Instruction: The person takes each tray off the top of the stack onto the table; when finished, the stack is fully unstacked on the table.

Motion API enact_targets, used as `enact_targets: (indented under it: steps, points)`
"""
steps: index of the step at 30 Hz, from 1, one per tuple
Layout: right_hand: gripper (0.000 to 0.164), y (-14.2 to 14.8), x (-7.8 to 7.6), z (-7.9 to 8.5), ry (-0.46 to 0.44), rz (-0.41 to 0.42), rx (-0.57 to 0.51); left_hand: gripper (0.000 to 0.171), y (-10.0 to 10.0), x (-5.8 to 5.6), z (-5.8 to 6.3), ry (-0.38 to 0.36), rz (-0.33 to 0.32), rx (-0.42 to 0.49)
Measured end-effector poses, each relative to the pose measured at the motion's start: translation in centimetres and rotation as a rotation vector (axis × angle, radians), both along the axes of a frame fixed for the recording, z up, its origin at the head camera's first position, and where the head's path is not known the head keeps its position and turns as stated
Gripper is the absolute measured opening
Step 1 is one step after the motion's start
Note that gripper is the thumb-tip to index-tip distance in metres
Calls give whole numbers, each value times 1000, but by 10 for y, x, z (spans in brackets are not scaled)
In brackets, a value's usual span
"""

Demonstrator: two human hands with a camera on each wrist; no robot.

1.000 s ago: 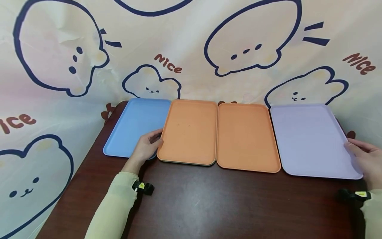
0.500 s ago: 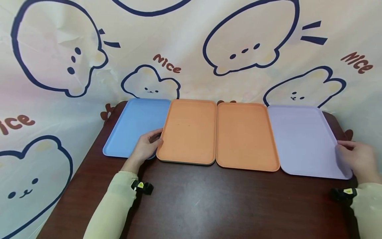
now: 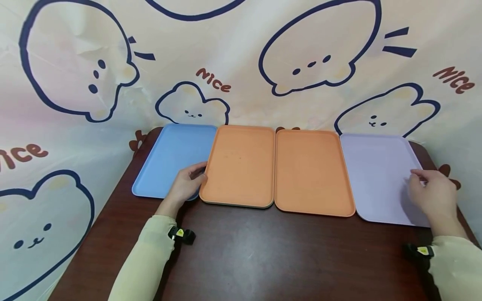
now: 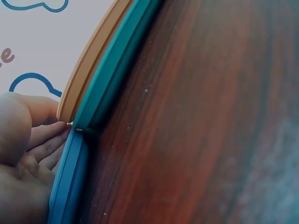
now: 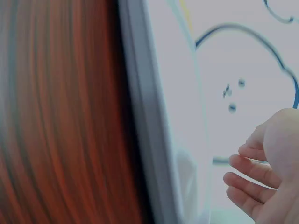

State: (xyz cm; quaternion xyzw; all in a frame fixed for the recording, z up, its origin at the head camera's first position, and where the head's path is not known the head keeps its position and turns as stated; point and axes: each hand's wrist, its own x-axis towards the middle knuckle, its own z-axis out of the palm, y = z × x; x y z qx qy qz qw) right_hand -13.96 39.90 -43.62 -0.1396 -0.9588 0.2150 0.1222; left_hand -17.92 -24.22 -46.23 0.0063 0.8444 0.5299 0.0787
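Four shallow rectangular trays lie side by side in the head view: a blue tray (image 3: pixel 173 154), a left orange tray (image 3: pixel 241 167), a right orange tray (image 3: pixel 312 173) and a purple tray (image 3: pixel 378 175). Beneath the left orange one, the left wrist view shows a green tray (image 4: pixel 117 60). My left hand (image 3: pixel 185 184) reaches over the blue tray, its thumb and fingers touching the left edge of the left orange tray. Over the right part of the purple tray hovers my right hand (image 3: pixel 433 192), fingers loosely bent, holding nothing; the right wrist view shows it apart from the tray.
The trays line the far part of a dark brown wooden table (image 3: pixel 263 255). Behind and beside it hangs a pale cloth (image 3: pixel 241 50) printed with cartoon outlines and "Nice" lettering. A black wrist camera (image 3: pixel 182 235) sits on the left sleeve, with another on the right.
My right hand pushed the purple tray left against the right orange tray, then released its edge and moved left above it. The left hand stayed at the orange tray's edge.
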Motion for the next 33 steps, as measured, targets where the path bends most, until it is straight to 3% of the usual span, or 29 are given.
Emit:
enact_targets:
  steps: [6, 9, 19, 29, 33]
  points:
    - [33, -49, -7, 1, 205, 199, -89, 53, -1, 1, 0, -3, 6, 1]
    - [30, -76, -12, 3, 234, 284, -140, 54, -1, 1, -1, -6, 6, 6]
    - [30, -154, -29, 8, 131, 467, -332, 54, 0, 2, -1, -10, 5, 15]
    - [35, -217, -41, 6, -62, 530, -463, 53, 0, 0, -2, 4, 1, 10]
    - [36, -236, -47, -2, -95, 552, -480, 53, 0, -1, -4, 7, 0, 9]
